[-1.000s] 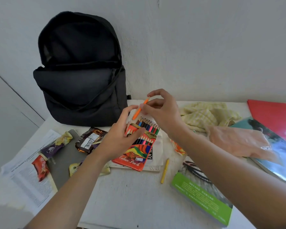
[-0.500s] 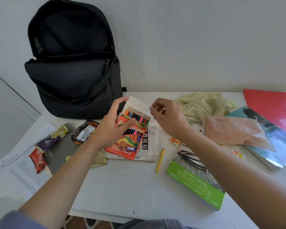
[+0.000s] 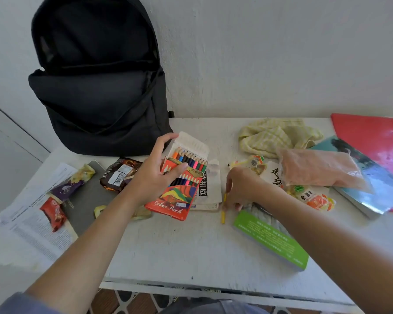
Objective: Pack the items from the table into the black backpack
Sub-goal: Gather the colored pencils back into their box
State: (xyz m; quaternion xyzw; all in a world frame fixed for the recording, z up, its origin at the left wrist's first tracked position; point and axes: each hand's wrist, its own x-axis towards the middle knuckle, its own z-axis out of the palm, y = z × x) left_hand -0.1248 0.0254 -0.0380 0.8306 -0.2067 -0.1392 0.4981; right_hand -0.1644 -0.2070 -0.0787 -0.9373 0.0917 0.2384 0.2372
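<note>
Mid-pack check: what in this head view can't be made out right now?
- Black backpack interior: head view, too dark to show what, if anything, is inside.
- Right hand on the yellow pencil: head view, the hand's own back hides the fingertips, so the grip is unclear.
- Red folder: head view, cut off by the right edge.
- Teal book: head view, cover partly hidden under the pink bag.

I'm reading matt woven cloth on the black backpack (image 3: pixel 95 98), upper left. The table (image 3: pixel 179 250) is white paint, rough, chipped along its lower edge. Centre frame, the pencil box (image 3: pixel 179 200) is glossy card and the yellow pencil (image 3: pixel 223 215) looks smooth-lacquered. On the right: soft checked cloth (image 3: pixel 275 134), a crinkly clear plastic bag (image 3: pixel 320 171), a shiny red folder (image 3: pixel 372 134). On the left, foil wrappers (image 3: pixel 53 213) gleam on matt printed paper (image 3: pixel 32 234).
</note>
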